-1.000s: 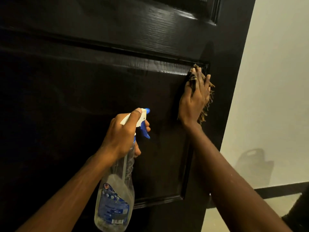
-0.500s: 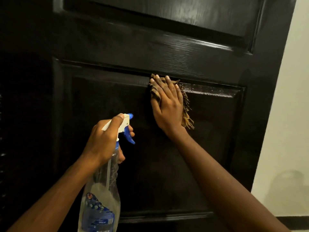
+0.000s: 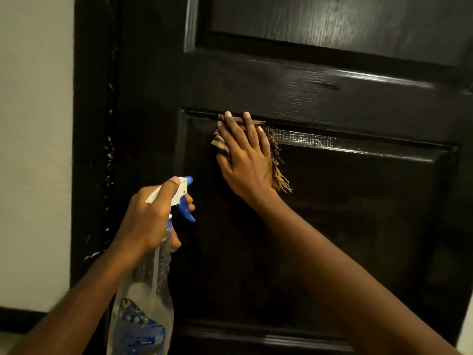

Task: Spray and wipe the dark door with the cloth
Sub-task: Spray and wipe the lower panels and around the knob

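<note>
- Black gloss with a raised wood grain covers the door (image 3: 332,226), which fills most of the view; a rail (image 3: 307,93) is seen running across between an upper panel (image 3: 332,21) and a lower panel (image 3: 358,213).
- The cloth (image 3: 220,147), checked in brown and tan with a frayed fringe, is pressed flat against the top left corner of the lower panel, just under the rail.
- It is pinned there by the right hand (image 3: 245,160), which is laid over it with straight, slightly spread fingers; the fingertips reach the groove at the panel's top edge, and the fringe hangs out beside the heel of the hand.
- The bottle (image 3: 143,303), of clear plastic, is gripped round its neck by the left hand (image 3: 151,219), which is set below and to the left of the right hand, the two hands apart.
- The thumb is laid along the white spray head (image 3: 179,193); fingertips are seen behind the blue trigger (image 3: 188,211), but whether it is squeezed cannot be told.
- The blue nozzle (image 3: 189,179) is pointed at the door.
- A blue label (image 3: 143,334) is wrapped round the bottle's lower body; its print is blurred, and no brand or word can be read.
- The dark frame (image 3: 89,124) left of the door is flecked with white marks; a pale wall (image 3: 33,149) and a dark skirting (image 3: 20,319) are seen beyond it.
</note>
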